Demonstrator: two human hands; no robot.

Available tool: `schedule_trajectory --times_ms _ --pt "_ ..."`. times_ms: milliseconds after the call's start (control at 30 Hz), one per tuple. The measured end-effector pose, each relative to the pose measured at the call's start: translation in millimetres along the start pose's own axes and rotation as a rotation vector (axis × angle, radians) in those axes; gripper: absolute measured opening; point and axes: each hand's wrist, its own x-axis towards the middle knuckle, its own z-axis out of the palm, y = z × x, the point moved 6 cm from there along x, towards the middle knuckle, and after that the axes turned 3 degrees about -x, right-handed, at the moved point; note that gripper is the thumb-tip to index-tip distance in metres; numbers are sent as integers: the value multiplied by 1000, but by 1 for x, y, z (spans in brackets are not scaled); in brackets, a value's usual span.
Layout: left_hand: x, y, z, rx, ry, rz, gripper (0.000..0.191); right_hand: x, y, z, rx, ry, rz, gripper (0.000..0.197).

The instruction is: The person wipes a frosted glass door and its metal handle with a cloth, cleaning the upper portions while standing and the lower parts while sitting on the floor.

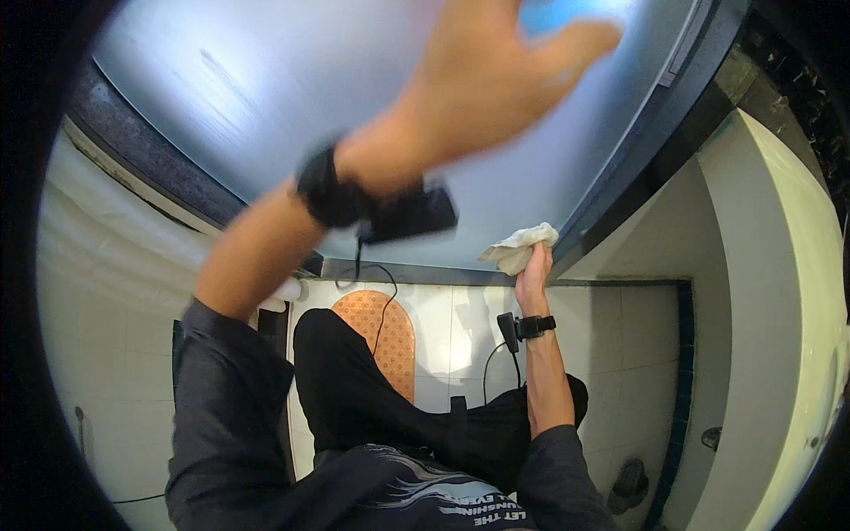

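Observation:
My right hand (533, 272) grips a crumpled whitish cloth (521, 247) at the lower right corner of a frosted glass panel (491, 206), close to its dark frame (425, 271). High in the view, my left hand (485, 86) is raised before the same panel. It is blurred and its thumb sticks out to the side, while its fingertips run past the picture's top edge. Whether that hand touches the glass cannot be told. Each wrist bears a black strap with a small black device (412, 214) and a cable.
An orange dimpled bath mat (382, 338) lies on the white tiled floor (458, 325) by my knee. To the right stands a pale curved fixture (750, 265), with a dark slipper (628, 486) on the floor near it. Whitish sheeting (126, 219) hangs at the left.

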Motion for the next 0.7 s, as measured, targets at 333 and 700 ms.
schedule_trajectory --times_ms 333,700 --pt "-368 -77 61 -424 -89 -1578 56 -37 -35 47 65 -52 100 37" --pt "-395 -84 87 -1246 467 -1606 67 -50 -27 75 -643 -302 -10 34"
